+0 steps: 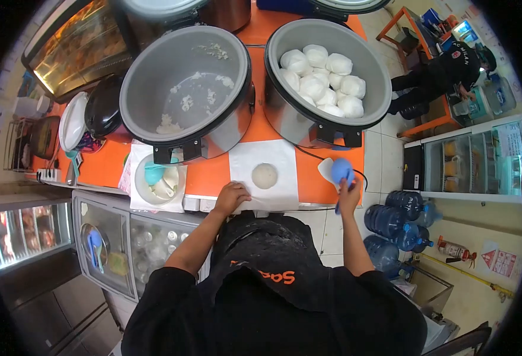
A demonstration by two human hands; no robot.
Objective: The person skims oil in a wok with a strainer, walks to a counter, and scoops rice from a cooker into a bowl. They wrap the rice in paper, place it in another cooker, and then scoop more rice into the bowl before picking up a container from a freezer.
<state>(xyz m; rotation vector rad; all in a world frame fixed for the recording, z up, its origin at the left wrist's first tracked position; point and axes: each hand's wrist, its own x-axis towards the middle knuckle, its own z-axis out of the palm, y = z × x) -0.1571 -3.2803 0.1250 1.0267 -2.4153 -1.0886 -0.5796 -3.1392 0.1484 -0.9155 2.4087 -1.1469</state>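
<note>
A round, flat-topped mound of rice (265, 175) lies on a sheet of white paper (280, 155) on the orange tabletop. My left hand (233, 197) is at the paper's near left corner, with its fingers curled and closed on the edge. To the right, my right hand (348, 196) grips the handle of a blue rice scoop (342, 170), its rounded bowl upward. Beside the scoop is a white, spoon-like piece (326, 169), partly covered. Left of the paper, a bowl (139, 184) holds a turquoise scoop (153, 173).
A large rice cooker (131, 113) with rice remnants stands back left; another cooker (381, 89) holds several white wrapped packets (313, 87). Blue water jugs (385, 222) stand on the floor at right. A co-worker in black (444, 71) is at a far table. A glass-topped chest (109, 237) is front left.
</note>
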